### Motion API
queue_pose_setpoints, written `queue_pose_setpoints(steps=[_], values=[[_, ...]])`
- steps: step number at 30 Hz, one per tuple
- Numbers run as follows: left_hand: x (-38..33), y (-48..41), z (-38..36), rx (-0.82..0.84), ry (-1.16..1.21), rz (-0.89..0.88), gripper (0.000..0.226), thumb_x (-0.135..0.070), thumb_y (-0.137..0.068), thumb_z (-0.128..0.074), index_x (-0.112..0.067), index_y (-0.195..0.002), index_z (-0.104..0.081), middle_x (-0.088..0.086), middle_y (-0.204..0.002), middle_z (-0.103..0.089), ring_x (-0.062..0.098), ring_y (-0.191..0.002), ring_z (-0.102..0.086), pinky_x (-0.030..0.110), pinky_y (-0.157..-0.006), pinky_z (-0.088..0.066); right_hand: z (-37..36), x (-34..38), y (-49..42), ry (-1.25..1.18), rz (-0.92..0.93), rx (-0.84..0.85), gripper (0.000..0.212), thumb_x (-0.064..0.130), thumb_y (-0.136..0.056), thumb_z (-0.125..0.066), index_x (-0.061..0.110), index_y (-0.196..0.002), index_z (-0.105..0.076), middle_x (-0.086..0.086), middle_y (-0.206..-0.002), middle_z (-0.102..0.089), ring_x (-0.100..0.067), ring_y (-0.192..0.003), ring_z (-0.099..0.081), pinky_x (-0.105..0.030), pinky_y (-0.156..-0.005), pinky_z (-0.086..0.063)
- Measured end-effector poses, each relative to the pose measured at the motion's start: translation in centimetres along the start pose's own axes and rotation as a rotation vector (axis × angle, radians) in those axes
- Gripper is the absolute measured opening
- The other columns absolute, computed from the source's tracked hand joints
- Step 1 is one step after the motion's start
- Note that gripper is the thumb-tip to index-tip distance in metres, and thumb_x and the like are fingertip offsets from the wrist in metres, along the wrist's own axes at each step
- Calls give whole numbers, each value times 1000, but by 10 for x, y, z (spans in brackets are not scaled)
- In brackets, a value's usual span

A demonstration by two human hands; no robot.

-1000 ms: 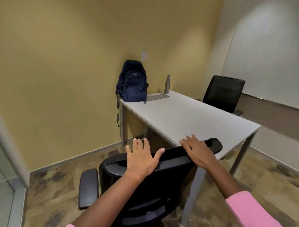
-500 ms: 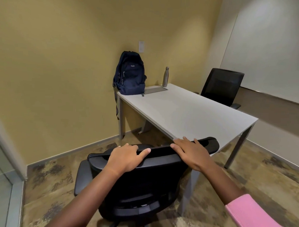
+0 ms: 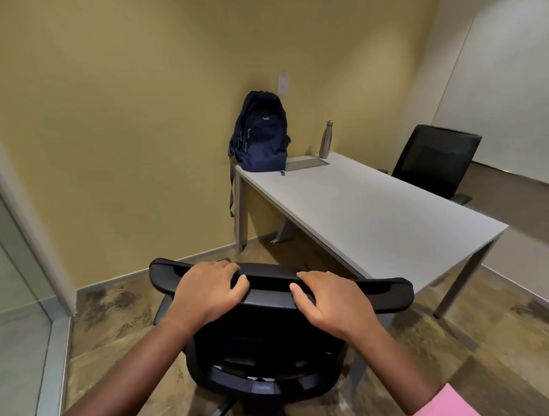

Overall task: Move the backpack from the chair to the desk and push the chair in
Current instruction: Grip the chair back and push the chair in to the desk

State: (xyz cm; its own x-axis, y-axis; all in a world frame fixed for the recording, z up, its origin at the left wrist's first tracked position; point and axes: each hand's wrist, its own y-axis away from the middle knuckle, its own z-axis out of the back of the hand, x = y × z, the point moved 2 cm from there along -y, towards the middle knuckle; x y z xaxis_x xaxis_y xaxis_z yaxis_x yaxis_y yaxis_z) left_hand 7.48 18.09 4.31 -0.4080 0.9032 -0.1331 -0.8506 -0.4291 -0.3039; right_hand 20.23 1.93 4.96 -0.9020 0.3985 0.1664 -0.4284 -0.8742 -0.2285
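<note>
Hands: left hand (image 3: 208, 291) and right hand (image 3: 333, 300), palms down, fingers curled over top rail of black mesh office chair (image 3: 274, 333), gripping it. Navy fabric backpack (image 3: 260, 133) upright on grey tabletop (image 3: 377, 212).

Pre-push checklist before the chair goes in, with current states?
1. Backpack on the desk, upright at the far corner: ok.
2. Left hand gripping the chair's top rail: ok.
3. Right hand gripping the same rail: ok.
4. Chair lined up with the desk's long edge: not ok, it stands off the near corner.
5. Bottle upright, away from the edge: ok.
6. Floor under the desk clear for the wheels: cannot tell.
</note>
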Motion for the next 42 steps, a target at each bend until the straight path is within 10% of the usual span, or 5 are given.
queue_pose_setpoints(steps=[11,42], values=[[23,-25,-6,-76,42,-29,70,-49,-70,-8,-16,-97,-64,3,-92,-69,20,-79,-58,26,-49,-24,0,5,-21,-76,-29,-59,40,28,-91,-35,20,-125,-55,2,-127,-62,-17,-114,-57,-29,-91,-47],[142,-214,-48,62,65,-113,46,-48,-94,-30,-19,-108,-63,5,-107,-69,24,-95,-61,31,-67,-40,-49,-8,-214,-24,-293,-190,37,33,-89,-36,17,-107,-65,-4,-105,-71,-23,-89,-64,-31,-71,-49]])
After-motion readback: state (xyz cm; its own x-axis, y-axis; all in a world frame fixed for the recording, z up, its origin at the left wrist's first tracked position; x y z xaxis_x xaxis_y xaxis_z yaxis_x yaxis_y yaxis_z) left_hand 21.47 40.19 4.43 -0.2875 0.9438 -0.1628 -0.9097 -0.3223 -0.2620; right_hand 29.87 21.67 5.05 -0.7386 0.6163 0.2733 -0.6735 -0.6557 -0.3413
